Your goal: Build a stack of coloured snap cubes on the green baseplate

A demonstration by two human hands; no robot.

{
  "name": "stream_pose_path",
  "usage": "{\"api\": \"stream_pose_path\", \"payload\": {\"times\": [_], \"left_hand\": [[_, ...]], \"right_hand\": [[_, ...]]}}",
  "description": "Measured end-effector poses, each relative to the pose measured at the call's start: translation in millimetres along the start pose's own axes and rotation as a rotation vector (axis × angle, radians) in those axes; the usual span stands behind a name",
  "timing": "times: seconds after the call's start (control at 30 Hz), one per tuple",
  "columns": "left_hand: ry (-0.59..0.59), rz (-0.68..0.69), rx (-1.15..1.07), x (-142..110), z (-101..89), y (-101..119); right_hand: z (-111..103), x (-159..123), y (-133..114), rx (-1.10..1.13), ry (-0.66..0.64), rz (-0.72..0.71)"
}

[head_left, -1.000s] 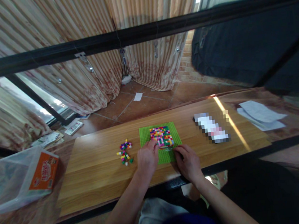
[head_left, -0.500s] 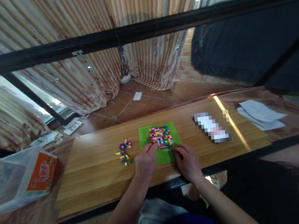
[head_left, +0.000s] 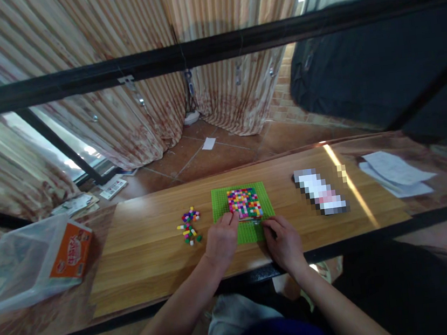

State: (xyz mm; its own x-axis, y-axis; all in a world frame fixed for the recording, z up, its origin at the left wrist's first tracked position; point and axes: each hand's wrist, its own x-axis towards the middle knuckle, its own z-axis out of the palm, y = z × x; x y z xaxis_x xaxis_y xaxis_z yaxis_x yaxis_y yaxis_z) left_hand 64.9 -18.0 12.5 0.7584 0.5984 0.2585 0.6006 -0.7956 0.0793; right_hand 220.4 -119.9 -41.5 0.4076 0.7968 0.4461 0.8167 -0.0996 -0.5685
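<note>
A green studded baseplate (head_left: 216, 203) lies on the wooden board. Small bricks of many colours form a tight square block (head_left: 244, 203) on it. My left hand (head_left: 221, 241) is closed, its fingertips at the block's near left corner; whatever is under them is hidden. Near the baseplate's right edge, my right hand (head_left: 284, 240) has its fingers curled and pinched, and I cannot make out what is in them. Between both hands, a thin strip (head_left: 250, 220) runs along the block's near edge, too small to tell its kind. Loose coloured bricks (head_left: 190, 228) are scattered left of the baseplate.
The wooden board (head_left: 144, 253) has a blurred-out flat object (head_left: 319, 191) on its right part. White papers (head_left: 397, 168) lie farther right. At the left stands a clear plastic bin (head_left: 19, 268) with an orange label. A dark rail crosses in front of the curtains (head_left: 117, 28).
The whole view has shifted slightly, so the scene sits a little farther right. Both hands stay at nearly the same places by the brick block and baseplate.
</note>
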Motion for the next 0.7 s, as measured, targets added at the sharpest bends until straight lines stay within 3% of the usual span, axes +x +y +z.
{"api": "stream_pose_path", "payload": {"times": [0.13, 0.2, 0.3, 0.4, 0.47, 0.57, 0.7], "left_hand": [[-0.025, -0.054, -0.129, 2, -4.0, -2], [0.034, -0.157, -0.315, 0, -4.6, -5], [0.151, -0.451, -0.743, -7, -3.6, -8], [0.144, -0.81, -1.232, -15, -3.2, -10], [0.145, -0.965, -1.495, -19, -5.2, -10], [0.17, -1.001, -1.73, -21, -11.8, -9], [0.152, -0.909, -1.787, -22, -19.9, -4]], "right_hand": [[2, 0, 2, 0.005, 0.015, -0.003], [2, 0, 2, 0.006, 0.012, 0.001], [2, 0, 2, 0.0, 0.006, 0.015], [1, 0, 2, -0.002, 0.003, 0.021], [1, 0, 2, 0.001, 0.002, 0.02], [0, 0, 1, 0.003, 0.003, 0.017], [-1, 1, 1, 0.005, 0.003, 0.007]]}}
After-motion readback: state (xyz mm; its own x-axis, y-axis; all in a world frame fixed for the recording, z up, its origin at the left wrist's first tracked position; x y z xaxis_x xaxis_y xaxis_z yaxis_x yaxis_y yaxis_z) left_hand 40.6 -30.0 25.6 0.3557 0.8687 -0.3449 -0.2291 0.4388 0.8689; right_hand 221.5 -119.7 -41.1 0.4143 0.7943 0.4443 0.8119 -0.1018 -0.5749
